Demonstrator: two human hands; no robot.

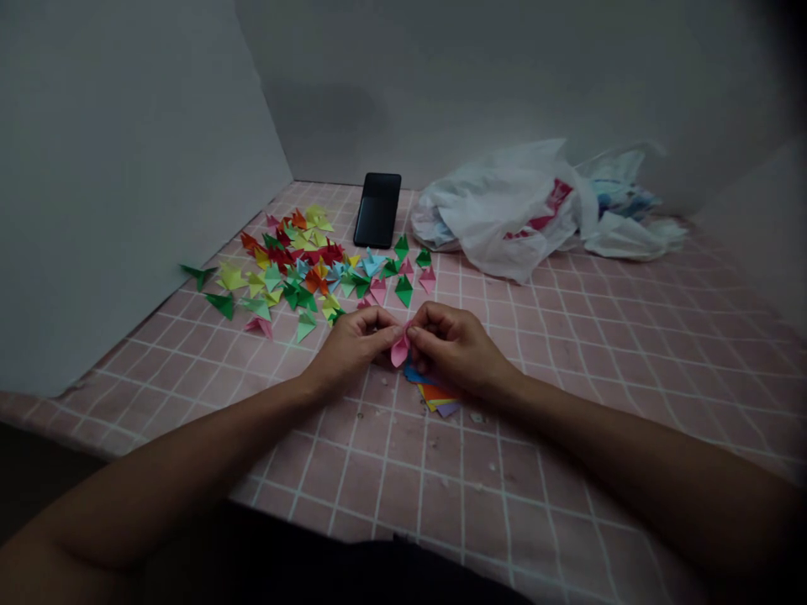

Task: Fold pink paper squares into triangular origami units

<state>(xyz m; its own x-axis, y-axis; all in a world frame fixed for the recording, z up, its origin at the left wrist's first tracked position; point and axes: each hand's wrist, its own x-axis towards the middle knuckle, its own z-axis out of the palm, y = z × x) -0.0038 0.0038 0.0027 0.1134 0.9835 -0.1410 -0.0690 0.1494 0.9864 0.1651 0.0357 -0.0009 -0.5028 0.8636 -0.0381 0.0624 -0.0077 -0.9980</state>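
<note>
Between my two hands is a small piece of folded pink paper (399, 349), pinched just above the table. My left hand (361, 338) is closed on its left side, thumb and forefinger pressed together. My right hand (455, 340) grips the upper right part of the same paper with bent fingers. A fanned stack of coloured paper sheets (438, 393), blue, orange, yellow and purple, lies under my right hand and is partly hidden by it. Beyond my left hand spreads a crowd of folded paper cranes (303, 260) in green, yellow, red, pink and blue.
A black phone (377, 210) leans at the back of the table near the wall. To its right lie a crumpled white plastic bag (504, 202) with red print and another plastic bag (630, 210). A pink tablecloth (605, 353) with white grid lines covers the table.
</note>
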